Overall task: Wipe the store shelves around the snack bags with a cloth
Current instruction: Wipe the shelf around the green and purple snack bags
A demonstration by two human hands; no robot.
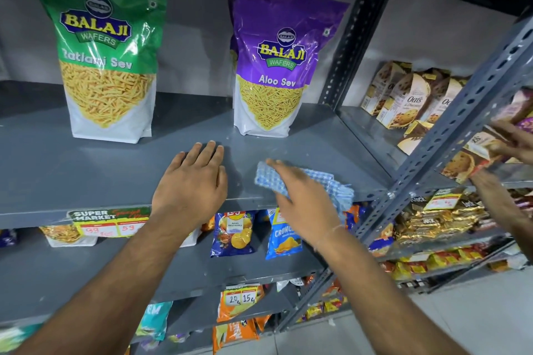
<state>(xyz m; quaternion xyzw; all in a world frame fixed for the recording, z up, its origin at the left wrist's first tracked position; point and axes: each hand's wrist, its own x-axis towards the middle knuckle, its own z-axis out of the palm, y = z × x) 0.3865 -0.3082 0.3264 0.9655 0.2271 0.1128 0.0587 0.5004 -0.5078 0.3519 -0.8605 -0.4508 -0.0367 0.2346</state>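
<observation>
A grey metal shelf point(57, 164) carries a green Ratlami Sev bag point(106, 66) at the left and a purple Aloo Sev bag point(277, 72) to its right, both upright. My left hand point(193, 181) lies flat on the shelf, palm down, fingers apart, in front of the gap between the bags. My right hand point(302, 196) presses a blue-and-white checked cloth point(331, 181) onto the shelf near its front edge, below the purple bag. The hand and cloth are blurred.
A perforated grey upright point(450, 130) stands right of the cloth. Beyond it, another person's hands point(513, 141) handle cookie boxes point(403, 98). Lower shelves hold chip packets point(233, 233) and a price tag point(109, 222).
</observation>
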